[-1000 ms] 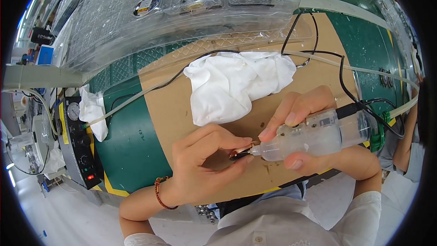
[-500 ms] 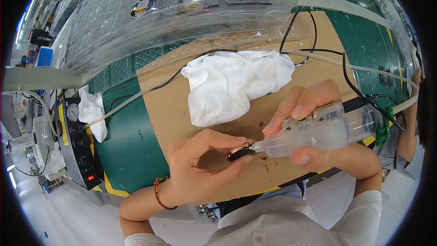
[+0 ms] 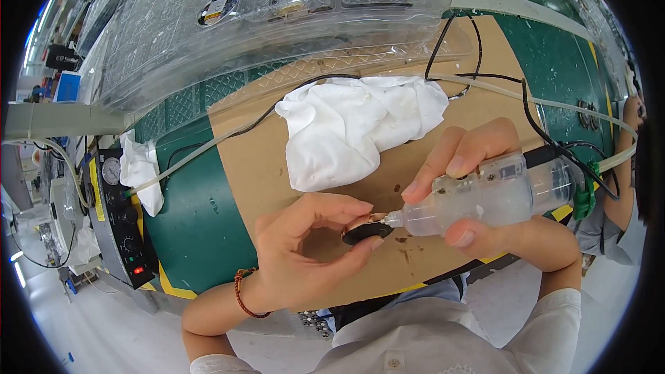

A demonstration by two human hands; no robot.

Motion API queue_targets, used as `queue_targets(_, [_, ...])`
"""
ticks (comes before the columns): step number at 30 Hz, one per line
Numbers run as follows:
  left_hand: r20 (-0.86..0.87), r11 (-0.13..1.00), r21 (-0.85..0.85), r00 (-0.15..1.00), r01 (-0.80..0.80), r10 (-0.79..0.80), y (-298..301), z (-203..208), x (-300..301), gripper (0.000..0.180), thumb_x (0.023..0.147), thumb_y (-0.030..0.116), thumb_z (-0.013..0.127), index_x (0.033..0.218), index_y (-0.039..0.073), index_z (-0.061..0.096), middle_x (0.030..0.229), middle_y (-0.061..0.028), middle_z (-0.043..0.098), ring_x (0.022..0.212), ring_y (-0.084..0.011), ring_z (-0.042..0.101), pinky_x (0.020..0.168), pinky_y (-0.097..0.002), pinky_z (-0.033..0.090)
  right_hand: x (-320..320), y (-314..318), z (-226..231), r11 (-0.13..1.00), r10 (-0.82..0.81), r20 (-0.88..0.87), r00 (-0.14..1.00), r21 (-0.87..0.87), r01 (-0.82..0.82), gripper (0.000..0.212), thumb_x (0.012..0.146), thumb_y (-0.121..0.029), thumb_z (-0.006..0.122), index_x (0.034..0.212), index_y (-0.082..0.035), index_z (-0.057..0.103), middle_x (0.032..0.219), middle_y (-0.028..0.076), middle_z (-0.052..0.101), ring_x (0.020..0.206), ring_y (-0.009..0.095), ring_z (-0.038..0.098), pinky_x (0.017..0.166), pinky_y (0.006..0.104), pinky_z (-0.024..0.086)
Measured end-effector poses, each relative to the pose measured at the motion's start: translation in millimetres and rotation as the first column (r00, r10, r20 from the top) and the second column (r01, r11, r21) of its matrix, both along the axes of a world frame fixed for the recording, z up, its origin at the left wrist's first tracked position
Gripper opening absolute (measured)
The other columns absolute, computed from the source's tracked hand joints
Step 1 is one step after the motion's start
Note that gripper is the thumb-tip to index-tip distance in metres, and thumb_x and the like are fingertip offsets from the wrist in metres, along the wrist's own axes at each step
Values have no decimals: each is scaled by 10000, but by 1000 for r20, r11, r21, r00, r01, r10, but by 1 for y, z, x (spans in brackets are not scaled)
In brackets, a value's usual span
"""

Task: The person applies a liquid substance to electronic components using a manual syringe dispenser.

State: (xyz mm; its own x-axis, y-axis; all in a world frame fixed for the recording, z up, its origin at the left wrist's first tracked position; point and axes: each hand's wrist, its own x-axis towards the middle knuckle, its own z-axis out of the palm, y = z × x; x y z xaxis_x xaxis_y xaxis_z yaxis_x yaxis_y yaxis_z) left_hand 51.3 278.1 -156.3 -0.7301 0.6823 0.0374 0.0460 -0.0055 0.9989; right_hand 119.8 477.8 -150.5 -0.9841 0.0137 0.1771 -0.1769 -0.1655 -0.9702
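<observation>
Small black disc part (image 3: 365, 231) — round, dark, flat; pinched between thumb and fingertips of the left hand (image 3: 305, 253), held just above the brown work mat (image 3: 256, 166), near its front edge. Face turned toward the person's right.

Clear syringe-type dispenser (image 3: 495, 197) — long axis runs nearly level, right to left, tilted slightly down toward the tip. Nozzle tip touches, or all but touches, the disc's right edge; contact cannot be told for certain. Barrel lies wholly to the right of the disc. A black cable and a pale tube lead off its rear end.

Right hand (image 3: 485, 187) — closed around the dispenser barrel, fingers over the top, thumb beneath.

Left hand — closed on the disc; it is the nearer hand to the part, the right reaching it only through the nozzle. Red-brown cord bracelet (image 3: 241, 294) at the wrist.

White cloth (image 3: 353, 128) — crumpled, on the mat behind both hands, well apart from the disc.

Clear plastic trays (image 3: 277, 21) — stacked at the back of the bench.

Black control box (image 3: 118, 218) — at the bench's left edge, with a gauge and knobs.
</observation>
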Motion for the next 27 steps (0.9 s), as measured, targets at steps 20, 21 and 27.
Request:
queue_targets(20, [13, 997, -66, 999, 36, -35, -3, 5, -3, 376, 655, -75, 719, 1000, -44, 570, 839, -88, 648, 785, -122, 638, 711, -225, 514, 1, 3, 0, 999, -5, -3, 1000, 34, 5, 489, 724, -271, 721, 984, -119, 336, 868, 146, 555, 770, 185, 604, 669, 271, 502])
queue_targets(21, [1, 996, -78, 999, 42, -42, -3, 5, -3, 376, 657, -76, 718, 1000, -44, 569, 838, -89, 648, 787, -120, 637, 711, -224, 513, 1, 2, 0, 999, -12, 0, 1000, 31, 12, 488, 726, -275, 718, 985, -115, 336, 865, 146, 555, 765, 183, 604, 662, 266, 501])
queue_targets(27, [6, 996, -72, 999, 49, -48, -4, 6, -3, 384, 661, -82, 714, 1008, -49, 551, 838, -94, 646, 790, -119, 634, 713, -224, 513, -1, 3, -1, 998, -2, -27, 1000, 64, 4, 492, 728, -286, 717, 988, -114, 336, 862, 145, 557, 766, 184, 604, 658, 266, 498])
